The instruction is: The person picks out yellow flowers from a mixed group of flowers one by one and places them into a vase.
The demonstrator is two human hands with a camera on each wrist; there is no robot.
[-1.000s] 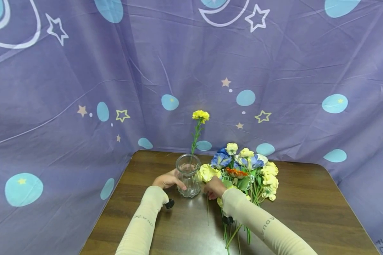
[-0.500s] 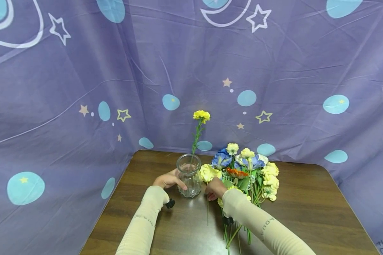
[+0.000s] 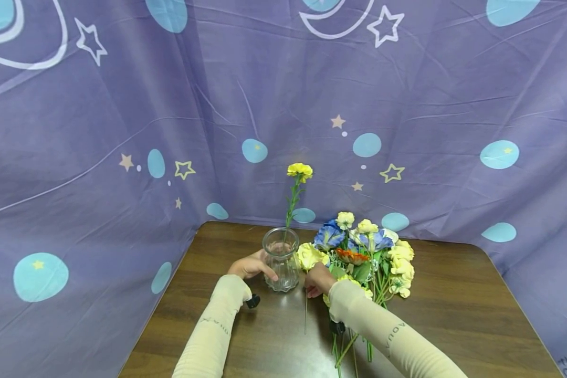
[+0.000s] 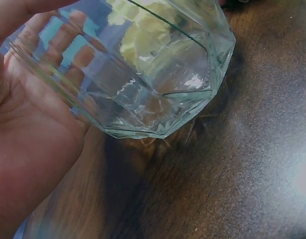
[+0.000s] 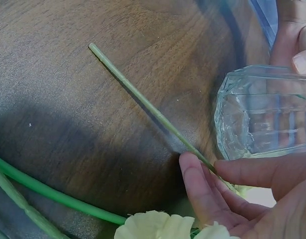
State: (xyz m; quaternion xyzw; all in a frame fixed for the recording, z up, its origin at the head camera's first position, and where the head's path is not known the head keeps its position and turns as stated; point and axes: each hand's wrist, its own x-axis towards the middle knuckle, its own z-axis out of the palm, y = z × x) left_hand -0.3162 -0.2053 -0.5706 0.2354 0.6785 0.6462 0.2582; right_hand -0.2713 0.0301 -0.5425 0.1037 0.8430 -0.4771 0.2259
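So the left hand (image 3: 251,265) is wrapped round the side of a clear glass vase (image 3: 280,260) that stands upright on the brown desk (image 3: 453,315), back-left of centre. In the left wrist view you only get the palm and the fingers seen through the ribbed glass, so the thumb is mostly cut off at the top edge. One yellow carnation (image 3: 299,170) already stands in the vase, leaning a bit to the right; its stem is hard to follow once it goes behind the glass.

The right hand (image 3: 317,280) sits just right of the vase, pinching the thin green stem (image 5: 143,102) of a pale yellow flower (image 3: 309,255). The right wrist view shows the fingertips (image 5: 193,172) closed on that stem, with the free end angled over the desk, but I can't tell whether it touches the wood or hangs just above it. The bloom itself is half hidden behind the hand in the head view.

The flower pile (image 3: 368,252) (blue, cream, one orange) lies right beside that hand, and the sleeve covers a lot of its stems. Purple backdrop (image 3: 123,105) with stars and moons behind everything.
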